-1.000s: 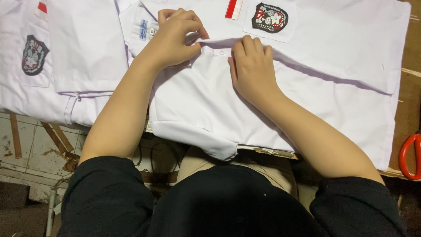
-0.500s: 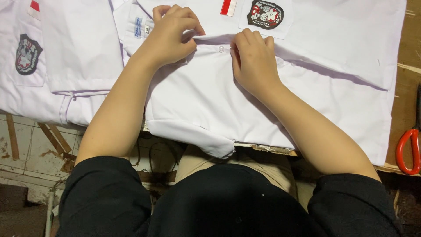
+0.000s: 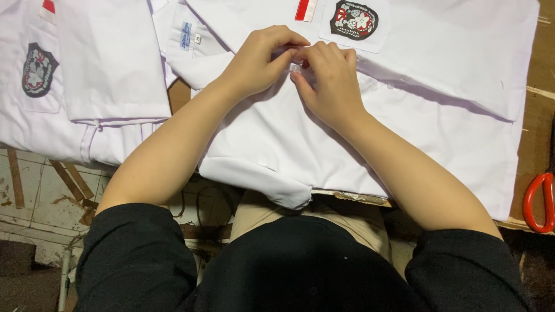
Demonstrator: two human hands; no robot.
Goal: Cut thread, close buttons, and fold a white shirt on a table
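A white uniform shirt (image 3: pixel 439 121) lies spread on the table in front of me, with a dark embroidered badge (image 3: pixel 354 19) on its chest pocket and a red-and-white patch (image 3: pixel 305 9) beside it. My left hand (image 3: pixel 260 60) and my right hand (image 3: pixel 326 84) meet at the shirt's front opening. Both pinch the fabric edge there with their fingertips touching. What lies between the fingers is hidden.
A second folded white shirt (image 3: pixel 110 63) with a badge (image 3: pixel 38 69) lies at the left. Red scissor handles (image 3: pixel 539 202) rest on the brown tabletop at the right edge. The table's near edge (image 3: pixel 352 197) runs just above my lap.
My hands have drawn together at the shirt's front edge. The right hand moved left to meet the left hand, and both now pinch the same spot.
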